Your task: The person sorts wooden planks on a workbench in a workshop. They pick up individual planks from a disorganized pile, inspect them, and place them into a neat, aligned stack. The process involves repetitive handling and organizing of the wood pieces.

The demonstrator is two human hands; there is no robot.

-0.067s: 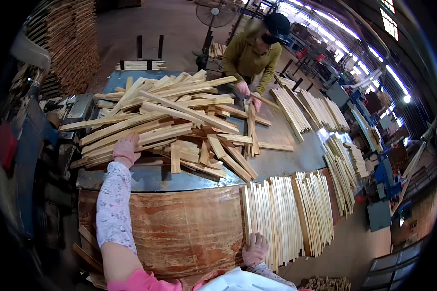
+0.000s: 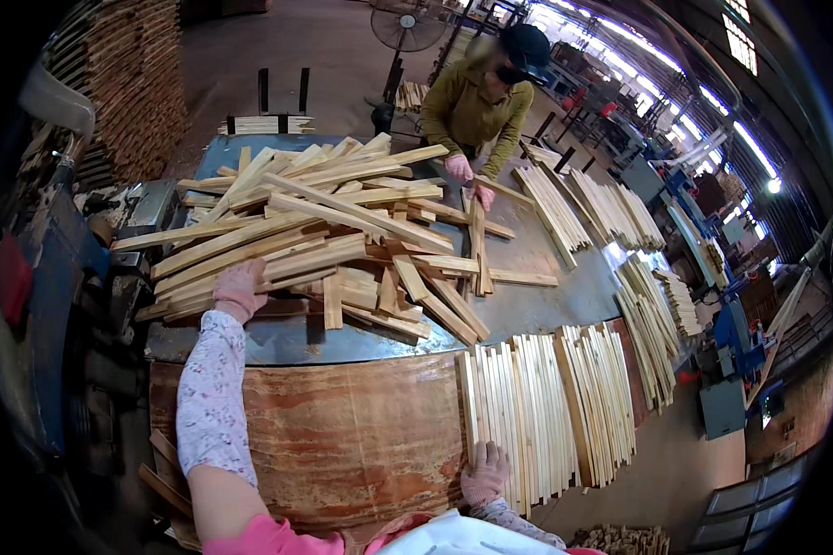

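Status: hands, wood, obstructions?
Left hand at near-left edge of loose pile. Right hand at near end of aligned strips. Loose pile crisscrossed, overlapping. Co-worker's hands at pile's far right.

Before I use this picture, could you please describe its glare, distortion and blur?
In the head view, light strips glare at upper right; the tabletop shows a white reflection near wooden strips; fisheye distortion bows the far edge of the wooden panel; blur sits beside the co-worker's cap.
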